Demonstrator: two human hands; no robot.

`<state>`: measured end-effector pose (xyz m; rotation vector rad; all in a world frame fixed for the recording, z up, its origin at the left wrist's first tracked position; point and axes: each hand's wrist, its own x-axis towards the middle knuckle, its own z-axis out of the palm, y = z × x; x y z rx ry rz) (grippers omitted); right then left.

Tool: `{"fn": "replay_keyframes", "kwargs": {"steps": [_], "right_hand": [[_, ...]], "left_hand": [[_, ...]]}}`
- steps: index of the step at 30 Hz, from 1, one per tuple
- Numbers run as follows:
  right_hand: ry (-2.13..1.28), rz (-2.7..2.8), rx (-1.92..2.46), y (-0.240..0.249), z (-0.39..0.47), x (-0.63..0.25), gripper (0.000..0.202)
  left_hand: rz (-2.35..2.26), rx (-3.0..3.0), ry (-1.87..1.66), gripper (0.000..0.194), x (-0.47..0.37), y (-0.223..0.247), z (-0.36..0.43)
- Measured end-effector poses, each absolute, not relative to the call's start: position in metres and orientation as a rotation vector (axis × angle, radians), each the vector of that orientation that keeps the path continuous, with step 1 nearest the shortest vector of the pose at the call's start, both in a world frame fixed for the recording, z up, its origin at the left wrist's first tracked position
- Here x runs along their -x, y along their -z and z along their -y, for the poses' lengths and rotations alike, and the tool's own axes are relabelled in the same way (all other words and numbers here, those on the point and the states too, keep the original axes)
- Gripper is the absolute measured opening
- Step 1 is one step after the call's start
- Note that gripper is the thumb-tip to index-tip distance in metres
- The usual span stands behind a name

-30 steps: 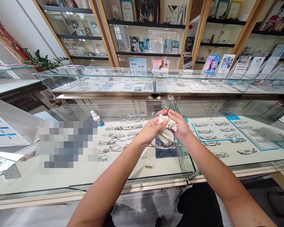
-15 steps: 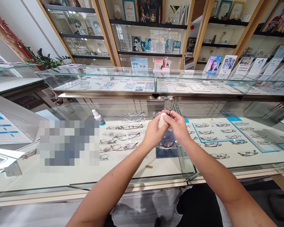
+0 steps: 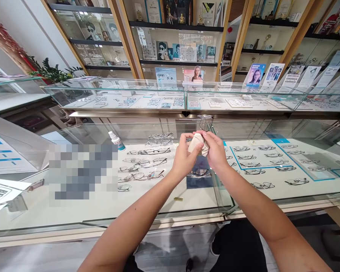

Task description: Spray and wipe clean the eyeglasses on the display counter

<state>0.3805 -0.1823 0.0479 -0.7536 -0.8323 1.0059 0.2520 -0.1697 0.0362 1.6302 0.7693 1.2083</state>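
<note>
Both of my hands are raised together over the glass display counter. My left hand (image 3: 184, 154) is closed, its thumb and fingers pinching a cream cloth (image 3: 195, 142). Against it, my right hand (image 3: 216, 151) is closed on a pair of thin dark-rimmed eyeglasses (image 3: 206, 122), with one lens sticking up beyond the fingertips. The rest of the frame is hidden by the cloth and fingers. Below the hands, a dark blue pad (image 3: 200, 183) with another pair of glasses on it shows under the glass.
A white spray bottle (image 3: 116, 140) stands on the counter (image 3: 147, 211) to the left. Rows of glasses lie inside the case on both sides. A small gold-coloured piece (image 3: 178, 199) is near the front. Farther back stands another glass showcase (image 3: 124, 102); a sign stand (image 3: 11, 147) is at left.
The cloth shows more between my hands, and the left fingers have lifted and spread around it. The raised lens has shifted slightly right and turned.
</note>
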Motion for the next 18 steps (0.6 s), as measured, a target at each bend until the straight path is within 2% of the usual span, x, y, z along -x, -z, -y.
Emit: {"fn": "replay_keyframes", "kwargs": {"steps": [3,11,18], "right_hand": [[-0.977,0.839,0.758,-0.0479,0.1817,-0.3828,0.023],[-0.944,0.855,0.763,-0.0453,0.1803,-0.3863,0.024],[-0.918,0.894,0.764,-0.0411,0.1775,-0.3878,0.027]], "left_hand": [[-0.74,-1.597,-1.23,0.054,-0.2527,-0.0383,0.1704],[-0.654,-1.562,-1.257,0.053,-0.2532,-0.0398,0.1696],[-0.657,-1.578,-1.294,0.063,-0.2538,-0.0442,0.1708]]}}
